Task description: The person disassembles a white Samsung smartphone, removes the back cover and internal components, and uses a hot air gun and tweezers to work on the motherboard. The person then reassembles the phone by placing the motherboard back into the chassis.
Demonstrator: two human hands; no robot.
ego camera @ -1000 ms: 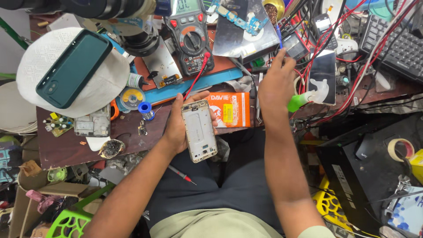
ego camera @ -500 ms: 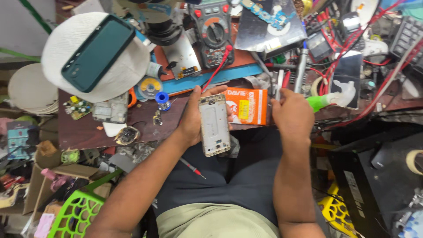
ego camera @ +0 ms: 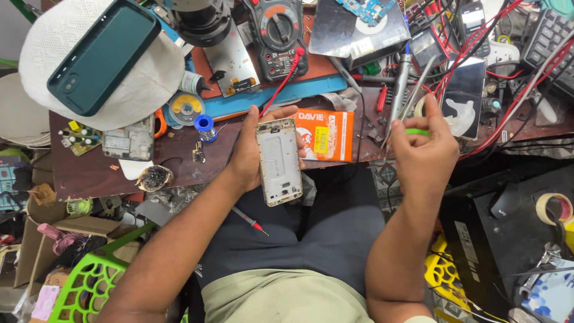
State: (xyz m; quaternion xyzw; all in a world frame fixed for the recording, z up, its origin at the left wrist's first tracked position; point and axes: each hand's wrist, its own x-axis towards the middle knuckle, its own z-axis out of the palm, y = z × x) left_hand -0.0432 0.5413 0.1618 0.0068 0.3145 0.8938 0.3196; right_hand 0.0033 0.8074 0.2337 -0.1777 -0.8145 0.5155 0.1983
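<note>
step: you steady the gold phone frame [ego camera: 278, 161] in left hand [ego camera: 254, 158], fingers wrapped | right hand [ego camera: 423, 152] fingers pinching green-handled tool [ego camera: 417, 131] | next: likely bring tip to frame (aim carefully)

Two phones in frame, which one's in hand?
The gold phone frame, stripped and open-backed, gripped by the left hand. The dark green-cased phone lies untouched on the white hat.

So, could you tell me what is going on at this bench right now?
A person sits at a cluttered workbench with an opened phone frame held in the left hand, above the lap at the bench's edge. The right hand holds a green-handled tool just beside a metal pen-like tool. An orange box lies behind the frame, and a multimeter sits farther back.
</note>
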